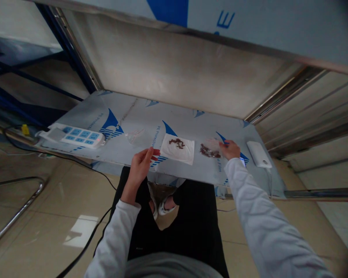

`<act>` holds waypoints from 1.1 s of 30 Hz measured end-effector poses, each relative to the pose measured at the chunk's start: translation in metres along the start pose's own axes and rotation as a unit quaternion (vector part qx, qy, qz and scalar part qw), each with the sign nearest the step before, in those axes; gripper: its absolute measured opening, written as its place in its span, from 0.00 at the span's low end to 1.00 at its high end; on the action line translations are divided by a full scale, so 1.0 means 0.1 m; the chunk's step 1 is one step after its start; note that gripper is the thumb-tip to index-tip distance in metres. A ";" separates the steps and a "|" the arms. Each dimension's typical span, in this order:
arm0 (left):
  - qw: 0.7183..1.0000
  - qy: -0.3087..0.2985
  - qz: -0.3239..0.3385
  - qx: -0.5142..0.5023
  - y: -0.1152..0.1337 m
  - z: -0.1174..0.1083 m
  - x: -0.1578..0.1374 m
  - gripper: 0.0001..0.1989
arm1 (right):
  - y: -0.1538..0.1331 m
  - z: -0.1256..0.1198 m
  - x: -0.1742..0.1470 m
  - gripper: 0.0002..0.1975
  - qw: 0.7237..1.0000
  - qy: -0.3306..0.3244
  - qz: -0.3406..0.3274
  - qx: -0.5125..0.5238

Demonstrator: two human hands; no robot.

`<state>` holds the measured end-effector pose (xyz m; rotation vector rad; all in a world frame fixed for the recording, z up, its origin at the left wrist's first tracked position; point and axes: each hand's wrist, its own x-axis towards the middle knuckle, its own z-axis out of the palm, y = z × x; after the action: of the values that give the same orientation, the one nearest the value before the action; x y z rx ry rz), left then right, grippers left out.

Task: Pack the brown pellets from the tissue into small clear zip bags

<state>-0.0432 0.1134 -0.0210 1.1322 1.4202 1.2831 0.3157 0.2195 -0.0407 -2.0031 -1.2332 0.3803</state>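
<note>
A white paper napkin lies flat on the film-covered shelf, with a loose cluster of small dark-brown pieces on it. My left hand hovers just left of the napkin, its fingers loosely bent and apart, with nothing visible in them. To the right, a clear plastic bag holds more brown pieces. My right hand has its fingers closed at the right end of this bag; the fingertips are partly hidden. Another crumpled clear bag rests behind my left hand.
A white power strip with blue sockets sits at the shelf's left end, its black cable hanging over the edge. A white device with a cord lies at the right. A lit screen edge shows under my right wrist. An upper shelf overhangs.
</note>
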 end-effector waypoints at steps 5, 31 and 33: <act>0.998 0.056 -0.023 -0.010 -0.07 -0.07 0.04 0.20 | -0.35 0.25 -0.30 0.21 0.980 0.068 -0.140 -0.122; 0.974 0.219 -0.038 0.041 -0.06 -0.49 -0.09 0.18 | -2.08 1.72 -1.36 0.05 0.863 -0.216 -0.444 -0.108; 0.980 0.197 -0.003 0.006 0.01 -0.34 -0.09 0.19 | -2.04 1.42 -1.50 0.04 0.879 -0.209 -0.427 -0.031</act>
<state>-0.0747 0.0985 -0.0168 0.9107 1.7167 1.5569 0.0274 0.2063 -0.0094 -1.2485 -2.2655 0.3244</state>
